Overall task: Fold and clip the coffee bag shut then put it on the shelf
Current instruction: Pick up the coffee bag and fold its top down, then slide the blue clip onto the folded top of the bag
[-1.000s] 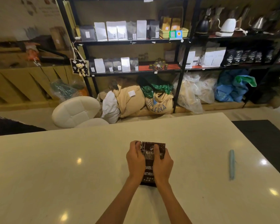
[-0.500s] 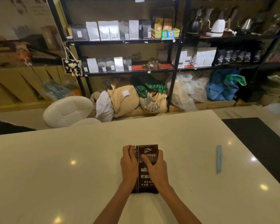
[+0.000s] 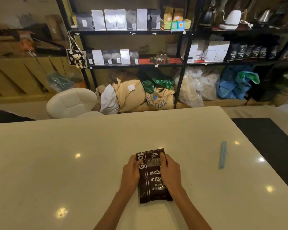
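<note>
A dark brown coffee bag (image 3: 152,181) with white lettering lies flat on the pale table (image 3: 73,163), top end pointing away from me. My left hand (image 3: 131,171) grips its left edge and my right hand (image 3: 170,171) grips its right edge, thumbs pressed on the upper front. A light blue bag clip (image 3: 222,155) lies on the table to the right, well apart from both hands. The black shelf (image 3: 133,32) with rows of bags stands beyond the table.
A white padded stool (image 3: 71,102) stands behind the table's far edge. Sacks and plastic bags (image 3: 160,95) fill the floor under the shelves. A dark mat (image 3: 269,143) lies on the floor to the right of the table.
The bag now lies flatter and lower toward me, with more of its front lettering showing between my hands. The view has shifted slightly; the clip has stayed in place.
</note>
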### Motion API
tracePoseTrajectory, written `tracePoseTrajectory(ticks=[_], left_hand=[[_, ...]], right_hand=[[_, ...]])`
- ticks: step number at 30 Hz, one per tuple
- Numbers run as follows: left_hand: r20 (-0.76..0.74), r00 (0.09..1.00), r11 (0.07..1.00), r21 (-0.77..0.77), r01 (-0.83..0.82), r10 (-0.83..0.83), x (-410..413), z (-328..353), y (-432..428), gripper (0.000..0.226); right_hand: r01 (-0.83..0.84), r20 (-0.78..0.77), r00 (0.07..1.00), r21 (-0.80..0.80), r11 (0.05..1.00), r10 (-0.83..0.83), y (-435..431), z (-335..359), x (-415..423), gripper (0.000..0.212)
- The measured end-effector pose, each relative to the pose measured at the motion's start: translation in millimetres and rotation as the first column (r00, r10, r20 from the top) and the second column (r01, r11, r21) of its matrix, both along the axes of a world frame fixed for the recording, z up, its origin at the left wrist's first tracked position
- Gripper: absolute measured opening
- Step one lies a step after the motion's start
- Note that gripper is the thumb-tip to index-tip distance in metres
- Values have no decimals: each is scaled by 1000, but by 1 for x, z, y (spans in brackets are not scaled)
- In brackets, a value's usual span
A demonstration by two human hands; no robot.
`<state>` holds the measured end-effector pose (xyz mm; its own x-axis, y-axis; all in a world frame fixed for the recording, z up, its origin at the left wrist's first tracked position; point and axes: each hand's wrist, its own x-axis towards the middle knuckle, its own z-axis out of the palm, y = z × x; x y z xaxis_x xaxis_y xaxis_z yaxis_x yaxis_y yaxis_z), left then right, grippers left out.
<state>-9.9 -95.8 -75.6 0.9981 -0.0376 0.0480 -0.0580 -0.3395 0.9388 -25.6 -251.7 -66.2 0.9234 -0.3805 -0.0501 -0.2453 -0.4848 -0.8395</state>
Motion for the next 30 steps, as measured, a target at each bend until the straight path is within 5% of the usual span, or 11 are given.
tracePoseTrajectory(ticks=[4, 8, 12, 16, 19, 23, 27, 30], left_hand=[[79, 994, 968, 235, -88, 71, 11, 0, 4, 12], [62, 995, 957, 276, -89, 74, 20, 3, 9, 16], [66, 997, 948, 312, -66, 48, 23, 0, 9, 17], [-13, 994, 951, 291, -100, 108, 28, 3, 8, 32], [-68, 992, 953, 292, -80, 104, 33, 15, 7, 50], [264, 964, 908, 408, -96, -17, 29, 37, -2, 56], [425, 869, 905, 422, 59, -255, 26, 69, -26, 59], [553, 759, 870, 491, 38, -345, 22, 86, -37, 31]], right_hand=[[64, 37, 998, -196, 978, -57, 9, 8, 0, 29], [13, 25, 1000, -424, 905, -3, -16, 19, 0, 37], [283, 117, 959, -464, 839, -259, -116, 33, -8, 25], [328, -148, 882, -486, 810, -446, -185, 34, -9, 43], [262, -175, 920, -393, 882, -352, -182, 24, -5, 37], [37, 45, 999, -166, 985, -30, -136, 41, -2, 31], [-391, 194, 880, -217, 894, 433, -81, 80, -4, 30], [-471, 248, 846, -71, 880, 472, -67, 105, -2, 26]])
